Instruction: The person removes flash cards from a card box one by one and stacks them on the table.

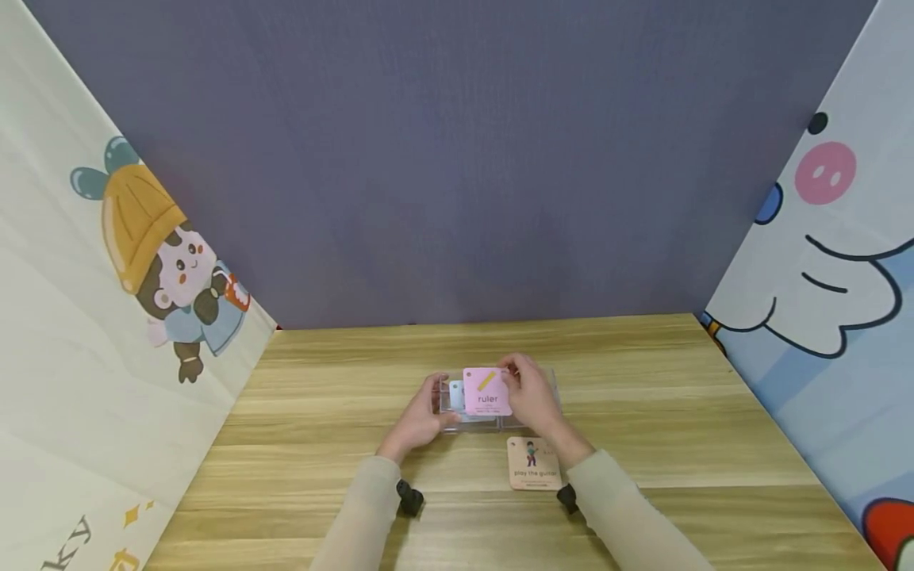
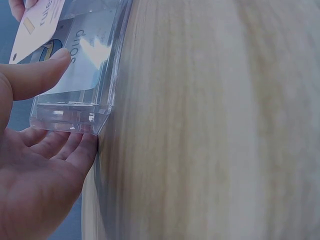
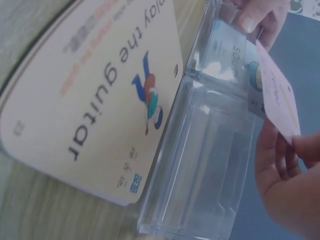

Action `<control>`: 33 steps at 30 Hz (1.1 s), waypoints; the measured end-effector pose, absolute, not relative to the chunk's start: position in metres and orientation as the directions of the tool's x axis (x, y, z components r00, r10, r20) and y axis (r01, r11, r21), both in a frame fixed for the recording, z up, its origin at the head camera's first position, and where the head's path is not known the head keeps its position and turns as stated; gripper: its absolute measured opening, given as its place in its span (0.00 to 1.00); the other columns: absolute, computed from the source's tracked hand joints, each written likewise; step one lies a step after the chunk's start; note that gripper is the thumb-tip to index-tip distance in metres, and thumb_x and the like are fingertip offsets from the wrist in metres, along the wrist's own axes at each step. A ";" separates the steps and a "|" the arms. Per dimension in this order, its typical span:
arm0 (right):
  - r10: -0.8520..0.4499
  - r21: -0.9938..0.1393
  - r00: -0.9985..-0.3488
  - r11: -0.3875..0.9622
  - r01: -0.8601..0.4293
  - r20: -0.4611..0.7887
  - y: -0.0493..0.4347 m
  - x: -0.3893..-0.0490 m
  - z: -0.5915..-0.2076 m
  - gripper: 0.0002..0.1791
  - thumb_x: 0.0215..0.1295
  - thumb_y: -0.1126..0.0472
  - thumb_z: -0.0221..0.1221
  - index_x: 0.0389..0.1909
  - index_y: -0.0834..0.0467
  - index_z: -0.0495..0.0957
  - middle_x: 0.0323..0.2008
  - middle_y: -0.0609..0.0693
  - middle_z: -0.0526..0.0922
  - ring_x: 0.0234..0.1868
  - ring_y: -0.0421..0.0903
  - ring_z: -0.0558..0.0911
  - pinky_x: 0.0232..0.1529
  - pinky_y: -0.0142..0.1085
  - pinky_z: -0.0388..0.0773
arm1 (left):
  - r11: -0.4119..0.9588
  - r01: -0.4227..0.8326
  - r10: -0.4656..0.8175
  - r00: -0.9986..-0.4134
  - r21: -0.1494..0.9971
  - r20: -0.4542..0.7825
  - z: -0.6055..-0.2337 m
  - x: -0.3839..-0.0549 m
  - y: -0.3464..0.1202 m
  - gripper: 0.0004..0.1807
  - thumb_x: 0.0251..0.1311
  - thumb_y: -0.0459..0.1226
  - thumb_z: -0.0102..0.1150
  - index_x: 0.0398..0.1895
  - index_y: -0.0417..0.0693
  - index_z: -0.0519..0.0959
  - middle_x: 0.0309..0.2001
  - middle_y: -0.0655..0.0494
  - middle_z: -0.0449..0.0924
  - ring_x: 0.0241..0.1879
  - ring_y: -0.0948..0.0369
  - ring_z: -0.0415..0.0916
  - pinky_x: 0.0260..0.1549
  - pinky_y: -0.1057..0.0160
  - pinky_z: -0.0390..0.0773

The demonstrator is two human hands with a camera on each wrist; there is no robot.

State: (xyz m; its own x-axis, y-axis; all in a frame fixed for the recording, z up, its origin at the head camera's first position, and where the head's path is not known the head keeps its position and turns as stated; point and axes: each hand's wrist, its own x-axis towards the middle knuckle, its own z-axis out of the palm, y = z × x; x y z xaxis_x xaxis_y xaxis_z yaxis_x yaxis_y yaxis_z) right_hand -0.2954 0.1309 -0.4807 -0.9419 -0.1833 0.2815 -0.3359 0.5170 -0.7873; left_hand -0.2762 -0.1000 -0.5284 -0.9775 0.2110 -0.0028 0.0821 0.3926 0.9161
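Note:
A clear plastic box (image 3: 200, 165) with two compartments stands on the table. My left hand (image 1: 420, 414) grips its left end, the thumb (image 2: 42, 75) over the top and the fingers against the end wall. Between thumb and fingers, my right hand (image 1: 530, 395) pinches a pink flash card (image 1: 488, 391) reading "ruler" by its right edge. That card is held tilted above the left compartment. Inside this compartment lies a pale blue "soup" card (image 3: 227, 52), partly covered by the pink one in the head view. The right compartment shows bare plastic in the right wrist view.
A stack of peach flash cards (image 1: 534, 464), topped by "play the guitar", lies in front of the box, by the right forearm. Behind the wooden table (image 1: 321, 460) rises a grey-blue panel (image 1: 457, 174). Printed cloths flank both sides.

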 end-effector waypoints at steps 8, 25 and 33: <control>-0.182 -0.806 -0.948 0.500 -0.317 0.260 0.137 -0.296 -0.480 0.12 0.69 0.73 0.57 0.51 0.62 0.78 0.41 0.53 0.79 0.41 0.48 0.78 0.43 0.40 0.81 | 0.398 0.070 0.211 -0.977 0.915 -0.016 -0.529 -0.277 -0.100 0.44 0.61 0.32 0.68 0.77 0.41 0.55 0.65 0.40 0.68 0.65 0.40 0.69 0.67 0.42 0.68; -0.181 -0.845 -0.952 0.442 -0.302 0.246 0.147 -0.298 -0.478 0.11 0.70 0.73 0.55 0.51 0.62 0.77 0.42 0.55 0.79 0.41 0.49 0.78 0.41 0.38 0.80 | 0.400 0.068 0.201 -0.979 0.914 -0.015 -0.531 -0.282 -0.095 0.44 0.60 0.29 0.68 0.76 0.39 0.55 0.62 0.40 0.69 0.62 0.42 0.71 0.64 0.42 0.71; -0.194 -0.853 -0.955 0.435 -0.288 0.224 0.154 -0.301 -0.478 0.12 0.71 0.72 0.54 0.53 0.64 0.76 0.43 0.56 0.78 0.41 0.50 0.77 0.42 0.40 0.79 | 0.389 0.045 0.185 -0.982 0.920 -0.030 -0.532 -0.285 -0.093 0.43 0.61 0.30 0.68 0.77 0.40 0.56 0.62 0.41 0.69 0.63 0.43 0.70 0.65 0.43 0.70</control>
